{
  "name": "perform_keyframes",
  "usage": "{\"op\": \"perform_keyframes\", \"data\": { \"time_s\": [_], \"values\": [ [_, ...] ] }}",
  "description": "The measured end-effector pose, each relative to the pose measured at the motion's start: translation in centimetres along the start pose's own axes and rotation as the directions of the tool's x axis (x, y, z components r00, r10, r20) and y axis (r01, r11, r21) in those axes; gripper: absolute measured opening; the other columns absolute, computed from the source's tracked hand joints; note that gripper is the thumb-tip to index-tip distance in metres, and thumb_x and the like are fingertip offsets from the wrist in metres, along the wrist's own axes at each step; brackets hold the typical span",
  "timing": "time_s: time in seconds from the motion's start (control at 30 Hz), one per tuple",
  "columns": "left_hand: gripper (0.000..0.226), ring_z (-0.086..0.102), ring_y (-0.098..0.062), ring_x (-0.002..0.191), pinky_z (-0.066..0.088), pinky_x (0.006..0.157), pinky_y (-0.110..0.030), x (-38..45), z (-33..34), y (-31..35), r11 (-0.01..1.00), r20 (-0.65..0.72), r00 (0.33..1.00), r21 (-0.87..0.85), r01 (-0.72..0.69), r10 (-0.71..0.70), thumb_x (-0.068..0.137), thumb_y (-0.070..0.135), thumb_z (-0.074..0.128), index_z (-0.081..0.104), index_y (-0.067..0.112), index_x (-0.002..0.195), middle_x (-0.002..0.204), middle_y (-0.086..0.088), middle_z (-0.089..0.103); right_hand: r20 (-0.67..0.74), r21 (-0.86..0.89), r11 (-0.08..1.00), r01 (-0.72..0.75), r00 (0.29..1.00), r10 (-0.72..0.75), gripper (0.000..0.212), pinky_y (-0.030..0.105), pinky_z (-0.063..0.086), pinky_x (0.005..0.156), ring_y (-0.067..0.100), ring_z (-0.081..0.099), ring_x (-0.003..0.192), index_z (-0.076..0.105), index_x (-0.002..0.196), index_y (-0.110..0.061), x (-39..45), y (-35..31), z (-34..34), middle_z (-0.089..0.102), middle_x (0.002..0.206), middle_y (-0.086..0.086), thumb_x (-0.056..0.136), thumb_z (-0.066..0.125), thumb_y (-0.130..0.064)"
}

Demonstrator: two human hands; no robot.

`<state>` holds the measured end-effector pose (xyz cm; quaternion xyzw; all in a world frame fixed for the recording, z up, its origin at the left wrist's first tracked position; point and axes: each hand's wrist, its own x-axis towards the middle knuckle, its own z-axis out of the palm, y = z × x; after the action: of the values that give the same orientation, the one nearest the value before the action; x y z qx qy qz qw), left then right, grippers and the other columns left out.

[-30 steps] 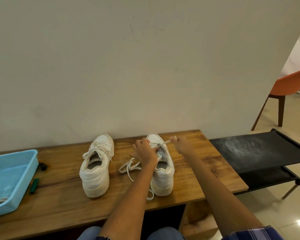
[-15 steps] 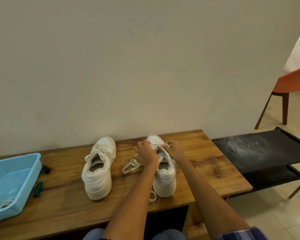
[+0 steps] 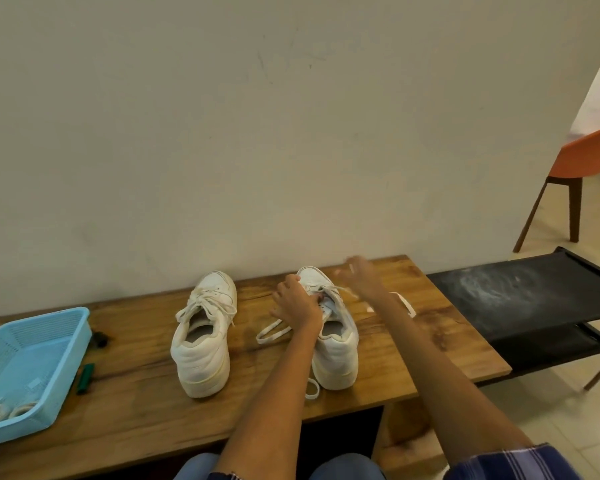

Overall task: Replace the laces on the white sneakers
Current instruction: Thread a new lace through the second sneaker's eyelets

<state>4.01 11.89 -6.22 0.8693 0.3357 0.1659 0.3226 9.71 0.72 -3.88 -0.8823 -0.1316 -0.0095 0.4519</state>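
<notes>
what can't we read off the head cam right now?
- Right hand: motion-blurred, grip on the lace unclear.
- Right sneaker: eyelets hidden behind the left hand.
- Blue basket: cut off by the left edge.
- Green object beside it: too small to identify.

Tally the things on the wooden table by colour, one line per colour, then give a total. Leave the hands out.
White: 2, the left sneaker and the right sneaker, laces counted with their shoes
Blue: 1, the basket
Green: 1, the marker
Black: 1, a small object beside the basket, too small to identify
Total: 5
</notes>
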Motion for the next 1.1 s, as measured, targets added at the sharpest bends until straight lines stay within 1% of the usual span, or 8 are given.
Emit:
{"op": "perform_keyframes", "data": {
  "time_s": [0.1,0.2,0.3,0.43,0.53,0.63,0.83,1.1],
  "values": [
    [0.043,0.040,-0.025,0.123,0.035,0.094,-0.042,0.1,-0.1,0.0,0.999,-0.001,1.000,-0.026,0.023,-0.023,0.085,0.029,0.067,0.047,0.023,0.123,0.132,-0.004,0.048,0.164,-0.223,0.974,0.032,0.986,0.005,0.019,0.024,0.033,0.059,0.022,0.056,0.084,0.066,0.092,-0.005,0.0,-0.1,2.5,0.064,0.092,0.009,0.092,0.058,-0.023],
    [0.044,0.041,-0.025,0.122,0.035,0.093,-0.042,0.1,-0.1,0.2,0.999,0.011,0.999,-0.031,0.043,-0.042,0.084,0.029,0.068,0.047,0.023,0.122,0.131,-0.004,0.048,-0.109,-0.178,0.975,-0.137,0.987,0.119,0.023,0.029,0.038,0.073,0.031,0.058,0.101,0.061,0.108,0.001,-1.1,-0.1,1.0,0.063,0.109,0.017,0.096,0.045,-0.010],
    [0.045,0.044,-0.026,0.120,0.037,0.091,-0.041,0.2,-0.1,0.2,0.995,0.029,0.997,-0.064,0.074,-0.072,0.082,0.029,0.070,0.049,0.022,0.121,0.129,-0.005,0.050,-0.307,0.005,0.946,-0.323,0.900,0.309,0.026,0.039,0.041,0.084,0.035,0.055,0.105,0.055,0.113,0.006,-1.6,0.6,-0.5,0.059,0.110,0.021,0.099,0.039,-0.009],
    [0.043,0.049,-0.027,0.115,0.042,0.088,-0.040,0.4,0.2,-0.3,0.977,0.082,0.992,-0.185,0.110,-0.096,0.081,0.029,0.072,0.052,0.017,0.116,0.123,-0.007,0.053,-0.131,0.097,0.960,-0.262,0.953,0.274,0.038,0.037,0.041,0.087,0.031,0.054,0.110,0.047,0.125,-0.001,-1.9,0.7,0.7,0.057,0.117,0.015,0.096,0.050,-0.027],
    [0.039,0.053,-0.030,0.112,0.047,0.089,-0.038,0.7,-0.2,-0.7,0.929,0.115,0.982,-0.322,0.181,-0.152,0.082,0.030,0.071,0.057,0.010,0.112,0.120,-0.011,0.058,0.070,-0.020,0.987,-0.158,0.985,0.159,0.035,0.029,0.041,0.080,0.022,0.055,0.099,0.055,0.116,-0.004,-2.0,0.3,2.2,0.059,0.111,0.009,0.094,0.056,-0.031],
    [0.030,0.057,-0.030,0.109,0.045,0.087,-0.037,0.8,-0.7,-1.0,0.934,0.163,0.968,-0.274,0.229,-0.189,0.090,0.033,0.060,0.062,0.009,0.109,0.116,-0.012,0.063,0.067,-0.064,0.990,-0.129,0.989,0.134,0.023,0.026,0.036,0.071,0.016,0.050,0.083,0.061,0.099,-0.005,-1.9,0.3,2.6,0.060,0.093,0.007,0.093,0.057,-0.027],
    [0.036,0.059,-0.030,0.106,0.044,0.083,-0.035,1.5,-1.2,-1.3,0.982,0.220,0.963,-0.072,0.172,-0.153,0.097,0.035,0.048,0.062,0.006,0.112,0.113,-0.013,0.064,0.072,-0.157,0.980,-0.118,0.989,0.130,0.015,0.026,0.034,0.063,0.017,0.050,0.083,0.060,0.090,-0.007,-1.5,0.6,2.0,0.063,0.094,0.012,0.094,0.054,-0.020],
    [0.028,0.058,-0.027,0.105,0.045,0.082,-0.036,1.6,-1.7,-1.8,0.989,0.153,0.977,0.021,0.148,-0.149,0.095,0.032,0.053,0.063,0.011,0.109,0.112,-0.008,0.064,0.095,-0.208,0.962,-0.178,0.975,0.201,0.022,0.025,0.035,0.070,0.025,0.057,0.091,0.064,0.095,-0.003,-1.9,1.1,1.9,0.066,0.101,0.015,0.095,0.054,-0.022]
  ]
}}
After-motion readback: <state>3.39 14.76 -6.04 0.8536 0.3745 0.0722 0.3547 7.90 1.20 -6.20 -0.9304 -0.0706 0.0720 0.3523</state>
